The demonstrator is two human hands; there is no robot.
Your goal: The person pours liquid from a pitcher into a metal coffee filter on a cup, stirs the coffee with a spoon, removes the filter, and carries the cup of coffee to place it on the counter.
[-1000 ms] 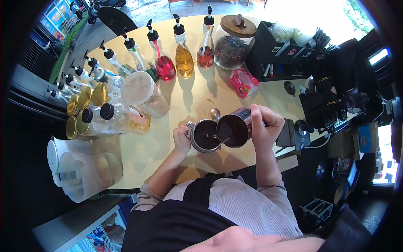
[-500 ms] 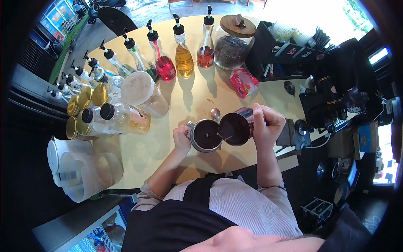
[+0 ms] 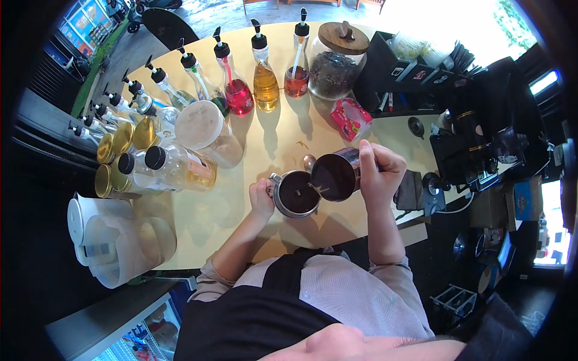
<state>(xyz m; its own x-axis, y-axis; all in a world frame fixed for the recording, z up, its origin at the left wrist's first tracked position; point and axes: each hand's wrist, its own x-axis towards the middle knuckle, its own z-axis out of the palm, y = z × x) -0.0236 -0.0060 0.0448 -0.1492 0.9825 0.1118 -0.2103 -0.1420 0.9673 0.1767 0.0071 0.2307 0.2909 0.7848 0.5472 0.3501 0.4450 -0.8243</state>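
Note:
My left hand (image 3: 262, 197) is closed round the handle of a round metal pitcher (image 3: 276, 206) on the table, which has dark liquid in it. In my right hand (image 3: 383, 169), fingers wrapped round the handle, is a second metal pitcher (image 3: 335, 176). It tilts to the left, its spout at the first pitcher's rim. Dark liquid shows inside it, with a paler streak near the spout. Behind the two pitchers lies a metal spoon (image 3: 309, 161), its lower part hidden by the tilted one.
Pump bottles, among them a red syrup bottle (image 3: 239, 96) and an amber one (image 3: 265, 87), line the table's far edge. A wooden-lidded jar (image 3: 334, 75) and a pink packet (image 3: 350, 119) stand back right. White-lidded tub (image 3: 200, 125) and plastic jugs (image 3: 123, 249) are at left.
My right hand has raised its pitcher slightly away from me and to the left, tipping it further. The spoon is more covered now. My left hand and its pitcher have hardly moved.

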